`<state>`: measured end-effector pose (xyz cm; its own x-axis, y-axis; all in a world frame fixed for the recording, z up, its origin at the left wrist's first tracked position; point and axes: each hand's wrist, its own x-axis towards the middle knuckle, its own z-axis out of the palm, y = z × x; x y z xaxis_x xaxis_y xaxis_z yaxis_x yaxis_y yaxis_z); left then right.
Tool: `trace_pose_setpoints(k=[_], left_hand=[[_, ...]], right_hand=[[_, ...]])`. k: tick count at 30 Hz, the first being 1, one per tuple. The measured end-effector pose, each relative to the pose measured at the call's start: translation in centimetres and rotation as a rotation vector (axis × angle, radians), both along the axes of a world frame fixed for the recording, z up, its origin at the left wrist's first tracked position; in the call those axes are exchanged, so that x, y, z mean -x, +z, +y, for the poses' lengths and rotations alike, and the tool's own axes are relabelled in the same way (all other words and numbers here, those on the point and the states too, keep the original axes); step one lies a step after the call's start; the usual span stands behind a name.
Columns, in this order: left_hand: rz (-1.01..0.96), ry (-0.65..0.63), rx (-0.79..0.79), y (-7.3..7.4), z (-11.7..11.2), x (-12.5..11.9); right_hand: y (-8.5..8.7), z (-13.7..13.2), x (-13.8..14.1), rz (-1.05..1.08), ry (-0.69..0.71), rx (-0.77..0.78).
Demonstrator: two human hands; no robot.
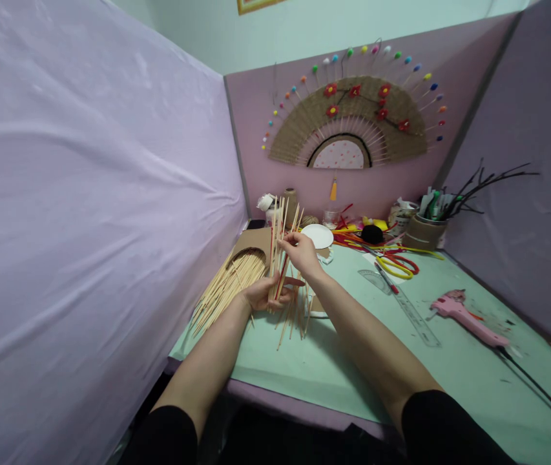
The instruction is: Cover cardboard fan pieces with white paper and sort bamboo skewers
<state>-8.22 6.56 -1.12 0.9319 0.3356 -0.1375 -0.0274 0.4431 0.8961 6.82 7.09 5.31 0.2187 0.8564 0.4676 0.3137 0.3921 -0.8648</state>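
My left hand (261,294) is closed around a loose bundle of thin bamboo skewers (278,258), which stand nearly upright above the table. Some of the sticks in the bundle are red. At the upper part of the bundle, the fingers of my right hand (299,248) pinch at a skewer; exactly how many sticks they grip is hidden. More skewers (227,287) lie in a large heap to the left, partly under a piece of brown cardboard (253,240) with a curved cut-out. Several loose sticks (294,316) lie below my hands.
A pink glue gun (471,320) with a black cord lies at the right. Nearer are a clear ruler (415,316), a protractor (374,279) and scissors (396,266). A white disc (318,236), coloured pipe cleaners (345,239) and a can (424,231) stand at the back, under a decorated fan (299,132).
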Motion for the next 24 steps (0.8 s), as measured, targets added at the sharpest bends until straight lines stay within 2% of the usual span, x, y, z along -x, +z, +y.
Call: trace_pose_setpoints(k=[7,11,15,24], left_hand=[[-0.002,0.004,0.007,-0.26,0.16,-0.03],[-0.008,0.009,-0.002,-0.29,0.23,-0.03],[-0.012,-0.001,-0.004,-0.35,0.25,0.0],[-0.03,-0.004,0.013,-0.49,0.35,0.04]], right_hand=[[0.06,0.08,-0.12,-0.04,-0.011,0.012],[-0.18,-0.05,0.02,-0.045,-0.093,-0.046],[-0.22,-0.38,0.01,-0.057,-0.1,-0.109],[-0.41,0.08,-0.25,-0.082,-0.137,-0.045]])
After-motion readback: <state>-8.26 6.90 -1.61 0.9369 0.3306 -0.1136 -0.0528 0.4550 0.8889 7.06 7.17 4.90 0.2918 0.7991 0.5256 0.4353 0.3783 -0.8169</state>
